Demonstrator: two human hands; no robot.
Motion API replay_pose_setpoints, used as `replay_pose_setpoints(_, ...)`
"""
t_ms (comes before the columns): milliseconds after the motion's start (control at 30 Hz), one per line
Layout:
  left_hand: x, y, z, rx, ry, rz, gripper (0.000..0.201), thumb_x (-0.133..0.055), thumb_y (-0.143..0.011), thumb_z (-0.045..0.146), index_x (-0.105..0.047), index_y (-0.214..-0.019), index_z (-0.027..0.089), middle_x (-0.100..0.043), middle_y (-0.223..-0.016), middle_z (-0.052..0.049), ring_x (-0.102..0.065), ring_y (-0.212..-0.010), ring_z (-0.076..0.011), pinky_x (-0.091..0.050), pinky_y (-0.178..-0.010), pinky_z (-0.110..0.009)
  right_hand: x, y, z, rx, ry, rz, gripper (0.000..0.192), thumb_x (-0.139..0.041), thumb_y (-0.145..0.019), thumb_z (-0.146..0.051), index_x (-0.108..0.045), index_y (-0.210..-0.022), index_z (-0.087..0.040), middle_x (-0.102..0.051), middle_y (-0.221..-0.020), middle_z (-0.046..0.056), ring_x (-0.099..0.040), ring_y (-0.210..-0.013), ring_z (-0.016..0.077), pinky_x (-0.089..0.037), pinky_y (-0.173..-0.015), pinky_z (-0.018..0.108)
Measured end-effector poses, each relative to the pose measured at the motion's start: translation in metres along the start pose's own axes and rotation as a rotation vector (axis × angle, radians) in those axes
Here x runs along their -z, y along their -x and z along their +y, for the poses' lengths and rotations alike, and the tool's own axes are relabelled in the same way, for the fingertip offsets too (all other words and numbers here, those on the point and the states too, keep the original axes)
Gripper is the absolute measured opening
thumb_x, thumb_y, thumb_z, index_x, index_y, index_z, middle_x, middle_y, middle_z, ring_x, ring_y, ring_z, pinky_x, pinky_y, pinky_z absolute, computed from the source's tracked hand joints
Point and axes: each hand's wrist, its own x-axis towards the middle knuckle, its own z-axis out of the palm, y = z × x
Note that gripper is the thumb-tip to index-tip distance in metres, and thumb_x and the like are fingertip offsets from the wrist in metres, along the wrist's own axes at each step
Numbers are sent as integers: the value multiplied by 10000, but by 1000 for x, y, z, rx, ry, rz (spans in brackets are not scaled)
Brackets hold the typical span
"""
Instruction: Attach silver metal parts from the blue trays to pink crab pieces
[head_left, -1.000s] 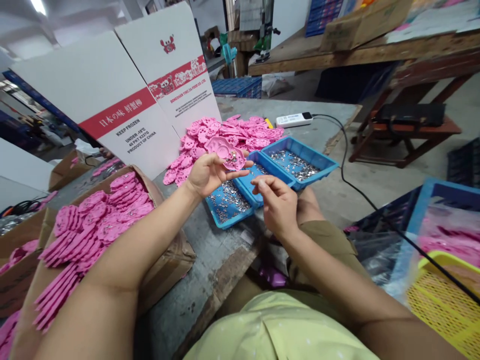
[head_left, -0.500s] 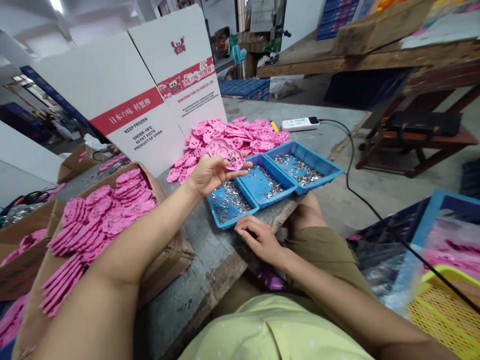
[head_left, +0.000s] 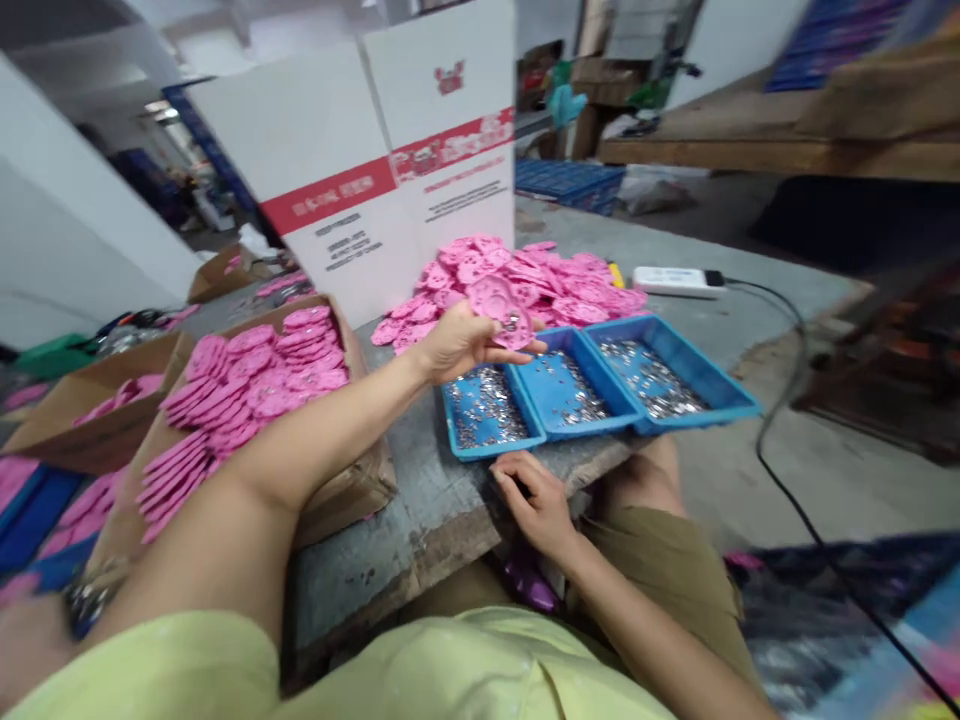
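Note:
My left hand [head_left: 461, 345] holds a round pink plastic piece [head_left: 501, 306] above the left blue tray [head_left: 487, 410], which is filled with small metal parts. My right hand [head_left: 534, 500] rests at the table's front edge [head_left: 450, 520], just below that tray; its fingers are curled, and the blur hides whether it holds anything. Two more blue trays [head_left: 570, 385] [head_left: 667, 370] with metal parts sit to the right. A heap of pink pieces [head_left: 525, 275] lies behind the trays.
A cardboard box [head_left: 247, 380] stacked with pink pieces stands at the left. A white and red carton [head_left: 375, 190] stands upright behind. A white power strip [head_left: 667, 281] with a black cable lies at the right. More boxes stand at the far left.
My right hand dropped from the middle tray down to the table's front edge. My left hand kept holding the pink piece. The camera swung to the left.

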Motion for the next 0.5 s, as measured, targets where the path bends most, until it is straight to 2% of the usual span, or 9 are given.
replay_pose_setpoints(67,2,1,-4,17,25,-20,339,-648,-731,183,-601,-1053,86,-748,-1108,-212,-771,-994,-302,-655,-876,-407,3,3,1,4,17,-13,130,-591,-952,-124,-666,-887,-208,-719,-842,30,-705,-776,145,-563,-720,244)
replay_pose_setpoints(167,5,0,-6,55,59,17,357,-602,-765,150,-528,-1114,133,-731,-1124,-188,-764,-1019,-283,-629,-913,-452,6,5,5,31,37,-44,119,-602,-953,-137,-673,-887,-207,-722,-845,25,-706,-780,146,-559,-727,243)
replay_pose_setpoints(267,4,0,3,28,68,126,388,-586,-808,126,-469,-1175,174,-713,-1084,-119,-764,-1013,-268,-618,-913,-456,8,7,8,53,51,-70,116,-603,-967,-172,-671,-879,-202,-722,-844,26,-707,-777,146,-554,-728,244)
replay_pose_setpoints(333,8,5,19,5,48,204,440,-605,-814,119,-459,-1224,182,-706,-1079,-92,-760,-1013,-251,-615,-922,-453,9,8,9,54,60,-82,120,-598,-975,-188,-668,-878,-200,-721,-842,27,-705,-771,147,-552,-726,246)
replay_pose_setpoints(400,22,18,44,-12,-14,283,454,-635,-822,123,-484,-1248,165,-709,-1087,-92,-754,-1010,-237,-610,-943,-456,10,9,9,50,65,-88,127,-597,-981,-203,-666,-874,-199,-720,-834,25,-703,-762,146,-551,-721,245)
replay_pose_setpoints(433,32,28,59,-24,-62,343,428,-649,-825,122,-510,-1229,152,-716,-1063,-93,-754,-986,-233,-612,-939,-454,10,9,10,47,68,-92,133,-597,-984,-212,-667,-871,-199,-720,-832,24,-702,-761,145,-550,-720,243)
replay_pose_setpoints(500,61,55,90,-81,-163,541,334,-649,-830,94,-565,-1152,127,-723,-969,-76,-752,-896,-214,-627,-891,-423,11,10,11,45,69,-100,143,-596,-989,-229,-671,-871,-200,-721,-830,22,-703,-760,144,-548,-718,240)
